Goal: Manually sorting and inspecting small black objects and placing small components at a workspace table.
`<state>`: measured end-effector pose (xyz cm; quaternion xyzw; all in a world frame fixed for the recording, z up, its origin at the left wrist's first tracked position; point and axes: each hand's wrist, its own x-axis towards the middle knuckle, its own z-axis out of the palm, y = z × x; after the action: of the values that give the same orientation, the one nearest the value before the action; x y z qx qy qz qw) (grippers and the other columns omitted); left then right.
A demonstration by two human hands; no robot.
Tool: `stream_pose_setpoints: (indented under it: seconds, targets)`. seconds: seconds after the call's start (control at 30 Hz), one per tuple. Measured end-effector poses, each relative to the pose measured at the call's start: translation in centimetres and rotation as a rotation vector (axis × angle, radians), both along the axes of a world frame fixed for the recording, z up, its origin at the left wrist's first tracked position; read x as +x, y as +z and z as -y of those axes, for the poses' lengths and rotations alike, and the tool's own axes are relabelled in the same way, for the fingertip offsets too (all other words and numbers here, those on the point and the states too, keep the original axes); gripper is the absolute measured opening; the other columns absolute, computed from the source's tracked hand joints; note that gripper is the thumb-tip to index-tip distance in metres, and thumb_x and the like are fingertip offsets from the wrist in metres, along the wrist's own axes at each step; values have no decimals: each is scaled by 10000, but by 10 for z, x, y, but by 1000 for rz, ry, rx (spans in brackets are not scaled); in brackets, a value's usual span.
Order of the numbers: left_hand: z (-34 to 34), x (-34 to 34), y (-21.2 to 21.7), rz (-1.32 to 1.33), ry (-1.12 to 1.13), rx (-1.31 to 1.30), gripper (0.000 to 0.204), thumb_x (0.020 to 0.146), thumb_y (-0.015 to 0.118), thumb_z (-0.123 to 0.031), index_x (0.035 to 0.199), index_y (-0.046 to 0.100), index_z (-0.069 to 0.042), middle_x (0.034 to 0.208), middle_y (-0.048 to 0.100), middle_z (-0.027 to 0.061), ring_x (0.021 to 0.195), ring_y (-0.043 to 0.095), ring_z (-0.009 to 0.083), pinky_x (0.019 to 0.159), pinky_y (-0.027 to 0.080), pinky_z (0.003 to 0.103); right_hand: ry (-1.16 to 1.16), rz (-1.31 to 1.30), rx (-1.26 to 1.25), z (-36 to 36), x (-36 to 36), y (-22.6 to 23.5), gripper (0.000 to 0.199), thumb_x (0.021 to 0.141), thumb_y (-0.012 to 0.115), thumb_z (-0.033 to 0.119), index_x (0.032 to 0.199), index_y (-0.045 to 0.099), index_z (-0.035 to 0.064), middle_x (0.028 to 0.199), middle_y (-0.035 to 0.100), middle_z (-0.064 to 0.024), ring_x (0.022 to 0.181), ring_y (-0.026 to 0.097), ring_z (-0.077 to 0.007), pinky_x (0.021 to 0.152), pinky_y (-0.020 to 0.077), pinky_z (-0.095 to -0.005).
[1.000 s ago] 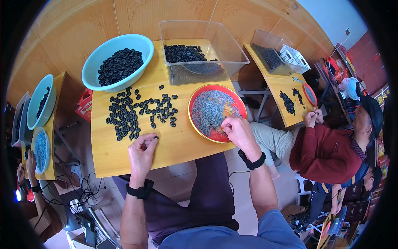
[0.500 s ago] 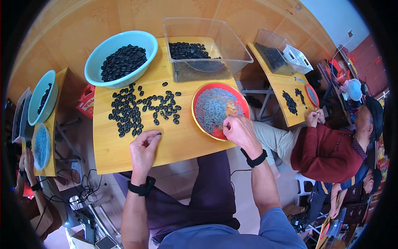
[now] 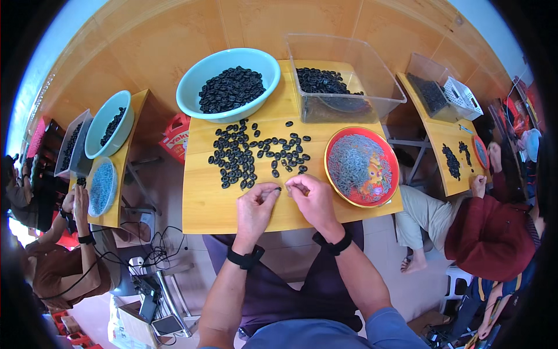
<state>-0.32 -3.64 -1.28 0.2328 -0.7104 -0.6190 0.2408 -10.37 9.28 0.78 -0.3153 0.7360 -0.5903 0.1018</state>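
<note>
Both hands meet at the front of the yellow table (image 3: pixel 203 209), fingertips nearly touching. Left hand (image 3: pixel 256 206) pinched shut on one small black ring-shaped part (image 3: pixel 278 188), held just off the tabletop. Right hand (image 3: pixel 314 200) also curled with its fingers pinched together right beside it; whether it grips anything I cannot tell, too small to see. Black wristbands on both wrists.

Just beyond the hands: loose spread of black parts (image 3: pixel 250 154) lying flat on the table, nothing between it and the fingers. Behind that, a light blue bowl (image 3: pixel 192 96) heaped with the same black parts, and next to it a clear plastic bin (image 3: pixel 372 75) with more of them on its floor. Right of the hands, close to the right wrist, a red plate (image 3: pixel 334 148) full of small grey pieces.

Neighbours on both sides, well apart. On the left, a second yellow table with another blue bowl (image 3: pixel 96 142), a dish of grey pieces (image 3: pixel 103 187) and a person's hands (image 3: pixel 78 200) working at its edge. On the right, a person in a dark red top (image 3: pixel 494 232) sits at a third table (image 3: pixel 447 151) with scattered black parts. Cables (image 3: pixel 157 253) trail on the floor under the left table corner.
</note>
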Motion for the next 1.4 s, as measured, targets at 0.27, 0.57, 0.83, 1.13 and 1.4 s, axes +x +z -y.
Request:
stream_pose_setpoints:
  seconds: [0.27,0.57,0.83,1.13,1.4]
  targets:
    - [3,-1,1,12,2,-116,154,906,728,-59,1038,728,19,871,761,77,703,657,62,652,535,230,-16,185,-73,6,5,-11,95,891,686,10,979,664,-19,806,729,-90,714,699,-124,658,546,-265]
    - [0,0,11,62,-23,-143,148,905,723,-54,1032,727,23,855,758,77,705,669,72,656,540,236,20,150,-54,3,3,-15,71,896,663,-37,959,634,-29,811,700,-53,707,648,-70,645,512,-230]
    - [2,0,11,118,-48,-135,139,918,725,-59,1026,727,28,867,746,43,745,629,50,679,517,220,21,215,-87,4,4,-11,83,899,660,-21,977,647,-44,842,726,-98,736,704,-123,666,551,-258]
    - [1,0,10,72,-36,-131,146,909,724,-78,1026,733,9,847,758,62,679,645,60,632,528,238,38,220,-88,2,5,-11,93,920,662,-6,989,679,-66,835,728,-95,720,717,-135,652,552,-253]
    - [1,1,9,73,-31,-113,149,913,720,-82,1030,731,8,848,758,63,690,653,62,646,531,236,27,213,-104,3,6,-14,94,924,665,3,975,685,-72,811,729,-105,704,727,-141,636,559,-253]
